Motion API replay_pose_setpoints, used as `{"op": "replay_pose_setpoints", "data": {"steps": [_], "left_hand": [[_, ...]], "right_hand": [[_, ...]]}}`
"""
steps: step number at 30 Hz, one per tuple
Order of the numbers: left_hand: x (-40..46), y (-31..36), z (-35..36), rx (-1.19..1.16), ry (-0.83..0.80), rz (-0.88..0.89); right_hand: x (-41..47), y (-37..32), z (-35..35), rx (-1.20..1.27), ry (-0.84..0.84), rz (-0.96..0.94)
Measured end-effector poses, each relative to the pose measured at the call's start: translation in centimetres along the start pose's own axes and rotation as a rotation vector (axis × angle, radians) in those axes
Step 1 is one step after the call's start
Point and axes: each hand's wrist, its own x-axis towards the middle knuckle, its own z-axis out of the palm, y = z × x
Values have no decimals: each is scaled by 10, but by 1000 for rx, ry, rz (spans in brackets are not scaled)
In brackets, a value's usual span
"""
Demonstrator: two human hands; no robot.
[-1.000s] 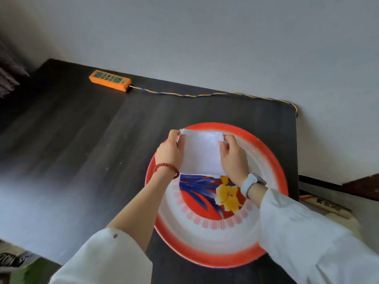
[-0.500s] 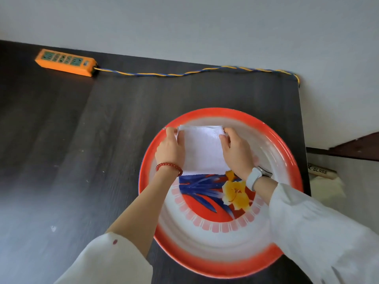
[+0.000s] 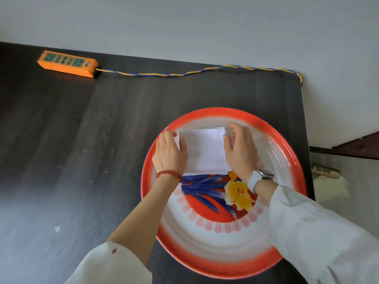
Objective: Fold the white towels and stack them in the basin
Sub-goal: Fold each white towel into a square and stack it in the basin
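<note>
White sleeves (image 3: 320, 232) frame a red-rimmed enamel basin (image 3: 215, 270) on the dark tabletop (image 3: 82, 160). Inside it, the left hand (image 3: 170, 154) and right hand (image 3: 241, 152) each have their fingers clamped on a side edge of a folded white cloth (image 3: 203, 150). The cloth lies between the fingers, against the basin's far wall. Well beyond the fingers lie an orange power strip (image 3: 67, 63) and its twisted cable (image 3: 184, 73).

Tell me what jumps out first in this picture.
A big red-rimmed basin with a blue and yellow flower painted inside sits at the right of the dark table. Over its far side, the left hand and right hand hold a white cloth by its side edges. An orange power strip lies at the table's far left.
</note>
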Motion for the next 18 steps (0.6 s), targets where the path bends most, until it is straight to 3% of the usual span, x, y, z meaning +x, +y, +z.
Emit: {"op": "replay_pose_setpoints", "data": {"steps": [3,5,7,9,16,18], "left_hand": [[-11,2,-5,117,94,474],[-15,1,-1,245,-47,611],[-16,-3,3,362,-300,513],[-13,-12,9,422,-428,415],[-6,-17,11,414,-538,415],[-2,-9,4,368,-522,417]], "right_hand": [[-13,-2,-3,-192,33,-350],[-20,-2,3,-350,-114,-476],[-21,-2,12,-436,-281,-384],[-18,0,18,-431,-361,-248],[-15,0,19,-346,-500,-147],[-15,-5,7,-254,-462,-143]]}}
